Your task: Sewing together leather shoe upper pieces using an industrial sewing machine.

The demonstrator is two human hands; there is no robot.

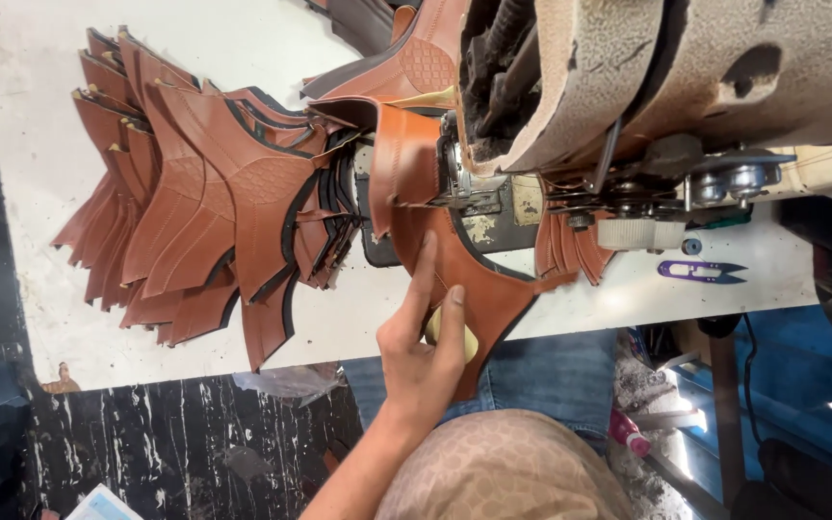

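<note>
Tan faux-leather shoe-upper panel point(455, 260), thin, floppy & light by the look, lies on white table point(40, 173) under grey sewing machine point(493, 193), one hand point(421, 351) pressing it flat w/ open fingers near edge, best hold; other hand unseen.

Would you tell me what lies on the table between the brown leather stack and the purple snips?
In the head view, the sewing machine with a leather piece under it, pressed by one hand.
</note>
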